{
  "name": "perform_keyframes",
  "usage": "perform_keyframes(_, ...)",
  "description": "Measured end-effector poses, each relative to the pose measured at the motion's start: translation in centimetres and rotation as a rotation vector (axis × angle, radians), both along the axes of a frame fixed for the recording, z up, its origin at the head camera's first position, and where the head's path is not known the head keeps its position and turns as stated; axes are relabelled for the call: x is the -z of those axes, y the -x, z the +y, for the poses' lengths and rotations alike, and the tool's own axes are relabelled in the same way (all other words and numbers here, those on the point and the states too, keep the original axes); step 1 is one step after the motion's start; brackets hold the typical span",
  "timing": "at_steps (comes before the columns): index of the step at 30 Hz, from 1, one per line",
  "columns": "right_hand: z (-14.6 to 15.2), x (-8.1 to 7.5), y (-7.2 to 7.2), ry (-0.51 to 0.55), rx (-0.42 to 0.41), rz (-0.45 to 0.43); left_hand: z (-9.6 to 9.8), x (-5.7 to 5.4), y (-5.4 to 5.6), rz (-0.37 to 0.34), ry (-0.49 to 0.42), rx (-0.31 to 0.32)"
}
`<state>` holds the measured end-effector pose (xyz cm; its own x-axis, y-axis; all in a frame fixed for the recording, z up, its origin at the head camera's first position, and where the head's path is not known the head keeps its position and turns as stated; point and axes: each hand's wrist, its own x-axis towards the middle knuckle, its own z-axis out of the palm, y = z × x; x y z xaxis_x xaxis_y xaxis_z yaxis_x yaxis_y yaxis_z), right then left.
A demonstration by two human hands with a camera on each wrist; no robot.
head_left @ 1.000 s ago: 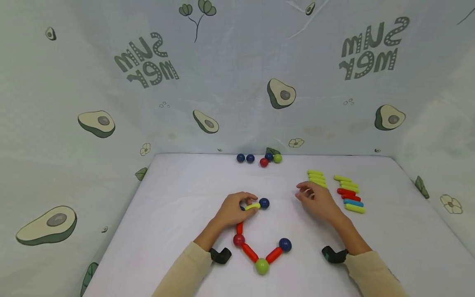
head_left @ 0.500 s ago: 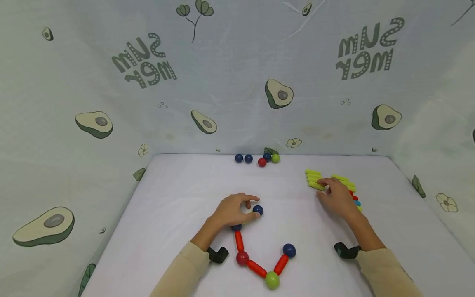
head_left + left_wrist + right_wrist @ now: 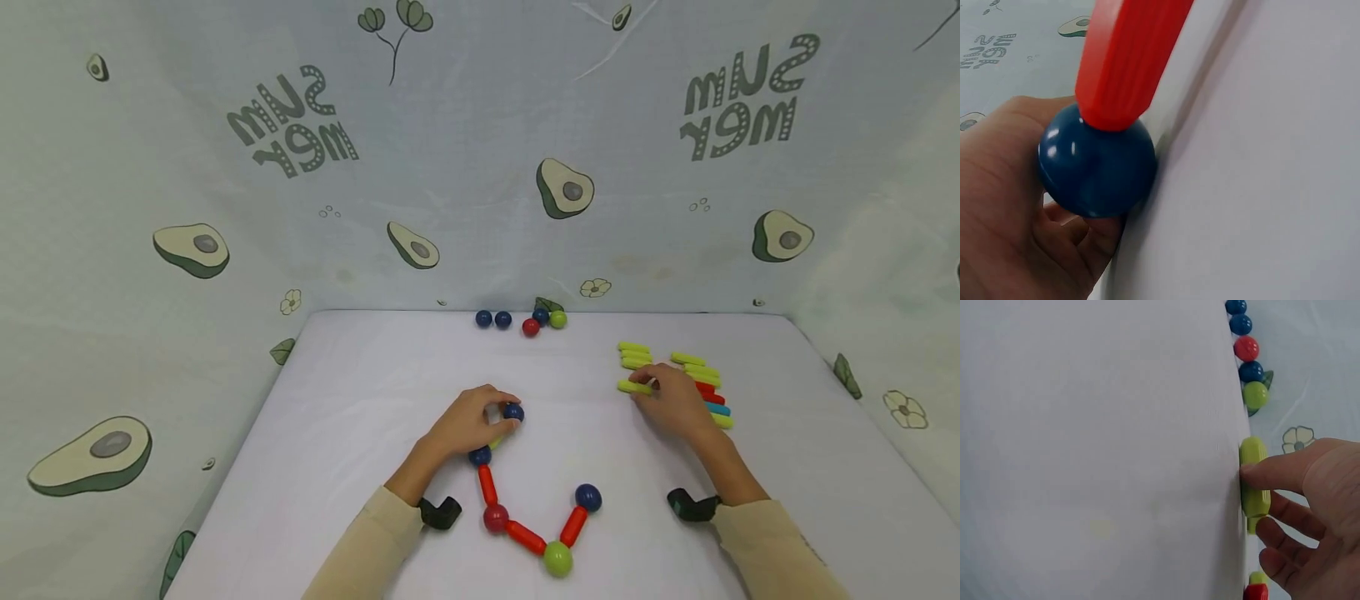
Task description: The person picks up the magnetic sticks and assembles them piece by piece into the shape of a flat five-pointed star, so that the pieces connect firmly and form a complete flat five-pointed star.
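Note:
A chain of balls and rods lies on the white table. It runs from a blue ball (image 3: 588, 497) through a red rod, a green ball (image 3: 558, 559), another red rod, a red ball (image 3: 496, 518) and a third red rod (image 3: 1129, 56) to a blue ball (image 3: 1097, 165). From there a yellow-green rod (image 3: 496, 442), mostly hidden, leads to the end blue ball (image 3: 513, 412). My left hand (image 3: 467, 422) holds that end ball between thumb and finger. Farther right, my right hand (image 3: 671, 402) pinches a yellow-green rod (image 3: 1255, 487) near the table surface.
Several yellow-green rods (image 3: 636, 354) lie behind the right hand. Beside it are more yellow-green rods (image 3: 701, 372), red rods (image 3: 708, 398) and a blue rod (image 3: 717, 409). Loose blue balls (image 3: 503, 320), a red ball (image 3: 531, 327) and a green ball (image 3: 558, 319) sit along the back edge.
My right hand has moved right to the rods and drawn one yellow-green rod away from its group. The chain has swung and shifted toward the front right, while the left hand has regripped at its end ball.

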<state>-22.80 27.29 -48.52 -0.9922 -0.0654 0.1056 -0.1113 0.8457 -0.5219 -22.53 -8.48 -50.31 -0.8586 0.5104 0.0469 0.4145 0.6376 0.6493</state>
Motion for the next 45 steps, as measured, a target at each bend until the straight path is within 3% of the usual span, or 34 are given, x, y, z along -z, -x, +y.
perform_keyframes(6,-1.6,-0.1,-0.1,0.024,-0.041,0.015,-0.3,0.5,0.7,-0.006,-0.061,-0.136)
perform_keyframes(11,-3.7,-0.1,-0.1,0.061,-0.093,0.007,-0.4,1.0,1.1,-0.015,-0.113,-0.184)
perform_keyframes(24,-10.0,0.3,-0.5,0.121,-0.261,-0.053,-0.4,1.6,1.3,-0.027,-0.163,-0.178)
perform_keyframes(29,-11.3,0.3,-0.6,0.13,-0.279,-0.089,-0.3,1.6,1.3,-0.021,-0.166,-0.159)
perform_keyframes(38,-11.7,0.2,-0.9,0.138,-0.304,-0.094,-0.2,1.1,1.2,-0.018,-0.128,-0.139)
perform_keyframes(45,-9.6,0.2,-2.1,0.148,-0.293,-0.112,0.3,0.0,1.0,0.065,0.034,-0.087)
